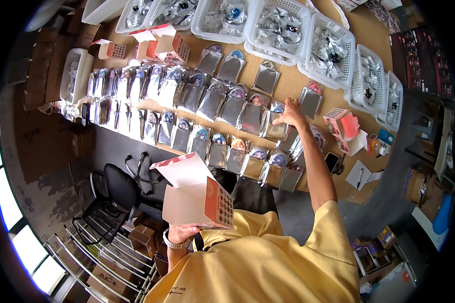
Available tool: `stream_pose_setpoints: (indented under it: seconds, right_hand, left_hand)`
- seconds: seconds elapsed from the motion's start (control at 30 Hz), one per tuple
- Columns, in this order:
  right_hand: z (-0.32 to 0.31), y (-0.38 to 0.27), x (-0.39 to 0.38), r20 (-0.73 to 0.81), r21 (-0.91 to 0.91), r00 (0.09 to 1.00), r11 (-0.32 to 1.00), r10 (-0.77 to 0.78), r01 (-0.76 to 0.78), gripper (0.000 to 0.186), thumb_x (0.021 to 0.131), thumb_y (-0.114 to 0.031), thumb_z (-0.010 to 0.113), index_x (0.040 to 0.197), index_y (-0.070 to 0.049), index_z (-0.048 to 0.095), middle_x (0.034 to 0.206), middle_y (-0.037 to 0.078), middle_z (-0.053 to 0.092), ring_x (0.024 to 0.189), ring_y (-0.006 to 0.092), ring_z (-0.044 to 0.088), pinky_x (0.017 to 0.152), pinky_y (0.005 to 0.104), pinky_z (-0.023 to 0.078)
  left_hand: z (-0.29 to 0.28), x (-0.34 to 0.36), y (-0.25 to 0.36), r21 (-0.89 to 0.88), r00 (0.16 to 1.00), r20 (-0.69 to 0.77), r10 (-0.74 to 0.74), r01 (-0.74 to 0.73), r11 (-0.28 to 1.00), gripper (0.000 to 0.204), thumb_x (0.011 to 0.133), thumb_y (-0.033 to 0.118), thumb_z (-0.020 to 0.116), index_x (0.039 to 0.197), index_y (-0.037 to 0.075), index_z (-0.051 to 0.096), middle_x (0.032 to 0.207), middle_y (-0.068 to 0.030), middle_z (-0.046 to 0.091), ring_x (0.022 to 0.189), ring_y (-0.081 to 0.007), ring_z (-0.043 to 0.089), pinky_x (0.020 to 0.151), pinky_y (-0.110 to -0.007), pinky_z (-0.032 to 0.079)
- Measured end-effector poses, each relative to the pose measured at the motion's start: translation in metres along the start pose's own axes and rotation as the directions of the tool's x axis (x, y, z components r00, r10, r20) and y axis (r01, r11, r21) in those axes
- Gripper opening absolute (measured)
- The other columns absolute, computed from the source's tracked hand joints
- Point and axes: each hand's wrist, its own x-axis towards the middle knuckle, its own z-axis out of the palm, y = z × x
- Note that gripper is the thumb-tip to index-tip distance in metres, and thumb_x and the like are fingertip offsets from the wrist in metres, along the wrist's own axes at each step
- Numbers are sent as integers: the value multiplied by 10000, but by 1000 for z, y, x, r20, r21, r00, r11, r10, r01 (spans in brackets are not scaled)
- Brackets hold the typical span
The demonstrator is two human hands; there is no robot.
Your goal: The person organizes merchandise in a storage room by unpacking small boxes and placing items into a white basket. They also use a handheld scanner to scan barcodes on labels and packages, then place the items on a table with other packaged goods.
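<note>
While the left hand (181,233) grips an open pink-and-white box (197,194) from below, near the chest, the right hand (289,114) reaches out over the wooden table (288,83) and its fingers close on 1 silver pouch (274,126) in the rows. Lifting that pouch straight up should spare its overlapping neighbours. The box's long axis lies roughly level, open flap pointing up and left.

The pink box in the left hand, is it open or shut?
Open. The pink box in the left hand has its white lid flap raised; whether anything is inside cannot be told.
</note>
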Motion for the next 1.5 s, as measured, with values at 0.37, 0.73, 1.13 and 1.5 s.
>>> stream_pose_setpoints:
  seconds: [0.37, 0.73, 1.13, 1.5]
  right_hand:
    - [-15, -13, -9, 9, 16, 1000, 1000, 4, -4, 997, 507, -327, 913, 1306, 29, 435, 1263, 249, 547, 1259, 381, 469, 1090, 427, 345]
    - [-10, -9, 6, 180, -135, 984, 991, 11, 14, 1043, 463, -424, 915, 1264, 76, 471, 1317, 253, 550, 1277, 388, 478, 1120, 431, 275]
    - [-37, -38, -23, 238, -160, 968, 987, 73, -35, 1050, 488, -446, 909, 1295, 67, 475, 1350, 261, 531, 1296, 423, 453, 1059, 454, 391]
    - [-33, 3, -14, 197, 232, 951, 954, -237, 190, 963, 590, -311, 891, 1331, 109, 441, 1226, 236, 619, 1081, 304, 631, 945, 357, 476]
  left_hand:
    - [-17, -11, -26, -30, 992, 79, 101, -98, 995, 598, 739, 340, 865, 1124, -43, 614, 1065, -84, 656, 952, -196, 601, 822, -350, 493]
    - [-11, -17, -29, -27, 984, 5, 177, -176, 984, 636, 734, 335, 865, 1171, -44, 599, 1110, -95, 654, 1015, -216, 603, 906, -370, 469]
    - [-5, -21, -28, -52, 969, -12, 245, -245, 968, 551, 755, 296, 852, 1125, -45, 629, 1076, -87, 671, 990, -206, 606, 867, -364, 481]
    - [7, -19, -13, -69, 962, -59, 266, -270, 960, 513, 764, 315, 848, 1073, -45, 652, 1017, -77, 686, 920, -189, 621, 798, -340, 499]
